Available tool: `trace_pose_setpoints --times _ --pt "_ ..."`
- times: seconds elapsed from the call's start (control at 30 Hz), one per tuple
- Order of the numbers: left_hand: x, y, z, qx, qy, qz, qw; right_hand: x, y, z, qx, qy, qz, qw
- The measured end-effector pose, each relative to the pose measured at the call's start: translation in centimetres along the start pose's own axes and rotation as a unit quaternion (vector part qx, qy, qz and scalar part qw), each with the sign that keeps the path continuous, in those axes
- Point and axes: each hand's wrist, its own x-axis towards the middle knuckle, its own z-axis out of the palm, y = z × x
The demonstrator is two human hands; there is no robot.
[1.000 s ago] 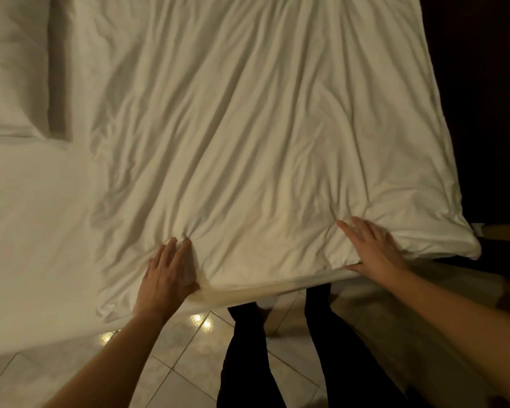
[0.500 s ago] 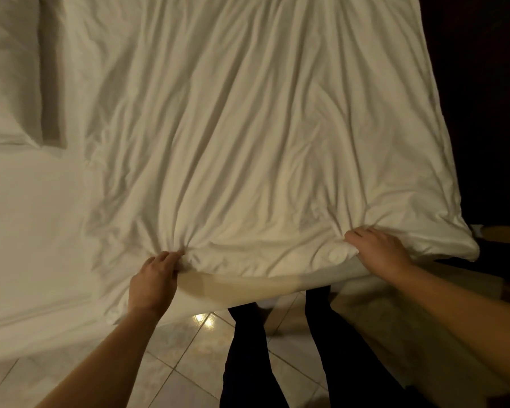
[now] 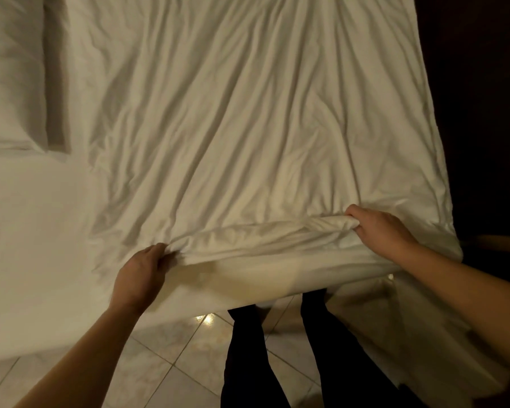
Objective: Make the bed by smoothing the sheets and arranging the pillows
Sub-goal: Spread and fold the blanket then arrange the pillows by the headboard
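Note:
A wrinkled white duvet (image 3: 248,119) covers most of the bed and reaches to its near edge. My left hand (image 3: 140,275) grips the duvet's near hem at the lower left, fingers curled into the cloth. My right hand (image 3: 380,231) grips the same hem further right, with a bunch of fabric gathered in its fingers. Between the hands the hem is lifted off the mattress and folds hang below it. A white pillow (image 3: 11,75) lies at the far left. The flat bottom sheet (image 3: 33,231) shows bare to the left of the duvet.
I stand at the bed's edge on a glossy tiled floor (image 3: 165,375), my dark-trousered legs (image 3: 248,357) right below the hem. Beyond the bed's right side the room is dark. A wooden edge (image 3: 501,241) shows at the right.
Both hands went from lying flat on the duvet to gripping its hem. They have raised the hem and drawn it toward me, bunching cloth between them.

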Motion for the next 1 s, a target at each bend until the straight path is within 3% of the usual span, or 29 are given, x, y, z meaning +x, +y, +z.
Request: trace_pose_setpoints --times 0.2,0.5,0.67,0.87,1.0 --pt "1.3 -0.3 -0.2 0.022 -0.04 0.04 0.998 0.1 1.0 0.5 0.005 -0.081 -0.021 0.996" --pt "2.0 -1.0 2.1 0.01 -0.079 0.014 0.997 -1.3 2.0 3.5 -0.002 -0.126 -0.034 0.991" --pt "1.3 -1.2 3.2 0.031 -0.074 0.042 0.996 -2.4 1.8 5.6 0.013 -0.076 -0.021 0.997" --pt "-0.5 -1.6 3.9 0.022 -0.046 0.037 0.998 -2.3 3.1 7.6 0.193 0.011 0.001 0.981" --pt "-0.5 -1.4 4.0 0.004 -0.026 0.019 0.999 -2.5 3.0 7.7 0.271 -0.037 0.037 0.961"
